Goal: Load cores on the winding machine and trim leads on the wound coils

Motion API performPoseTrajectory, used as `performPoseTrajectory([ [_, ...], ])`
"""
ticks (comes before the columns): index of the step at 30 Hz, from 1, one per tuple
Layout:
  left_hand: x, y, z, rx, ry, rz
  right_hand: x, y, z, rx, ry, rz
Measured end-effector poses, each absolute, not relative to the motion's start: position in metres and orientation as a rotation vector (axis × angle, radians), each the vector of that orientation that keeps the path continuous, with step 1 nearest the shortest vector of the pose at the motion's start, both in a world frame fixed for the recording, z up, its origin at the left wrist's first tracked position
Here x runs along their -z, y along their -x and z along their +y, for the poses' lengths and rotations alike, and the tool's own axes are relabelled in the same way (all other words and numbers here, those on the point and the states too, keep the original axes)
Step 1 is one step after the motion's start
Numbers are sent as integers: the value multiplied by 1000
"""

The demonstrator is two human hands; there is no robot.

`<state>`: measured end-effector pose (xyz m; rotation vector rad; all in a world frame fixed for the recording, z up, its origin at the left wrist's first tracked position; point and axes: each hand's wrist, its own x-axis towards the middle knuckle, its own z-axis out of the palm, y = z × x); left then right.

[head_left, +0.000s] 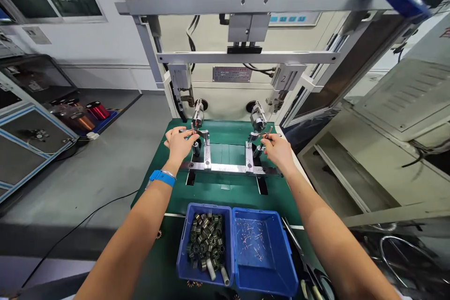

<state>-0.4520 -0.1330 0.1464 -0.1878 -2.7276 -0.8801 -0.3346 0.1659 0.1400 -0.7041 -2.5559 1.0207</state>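
Note:
My left hand (181, 143) is closed, thumb and fingers pinched at the left spindle (198, 115) of the machine; what is between the fingertips is too small to name. My right hand (277, 149) is closed too, pinching something small and thin beside the right spindle (258, 118). Between the hands a metal fixture bar (228, 168) with two upright arms lies across the green mat (225, 199). A blue bin (180, 262) full of small metal cores stands nearer to me. Beside it a second blue bin (269, 279) holds scattered bits of copper-coloured wire.
Scissors (293, 236) and other tools lie right of the bins. The machine's crossbars (246, 58) span above the spindles. Red and copper wire spools (98, 110) sit on the floor at left. A grey cabinet (404, 98) stands at right.

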Motion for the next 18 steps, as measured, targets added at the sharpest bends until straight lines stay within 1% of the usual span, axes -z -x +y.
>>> performPoseTrajectory([
  [3,-148,448,-132,878,181,-2717,-140,334,162,-1023,686,-2535],
  [6,-157,438,-132,884,199,-2697,-150,327,157,-1077,637,-2543],
  [11,-175,425,-146,865,270,-2715,-165,286,154,-1175,581,-2530],
  [14,-189,408,-184,850,288,-2726,-170,231,157,-1217,546,-2512],
  [16,-194,386,-227,857,333,-2730,-170,180,161,-1236,547,-2488],
  [18,-185,355,-283,861,286,-2727,-162,121,164,-1230,592,-2436],
])
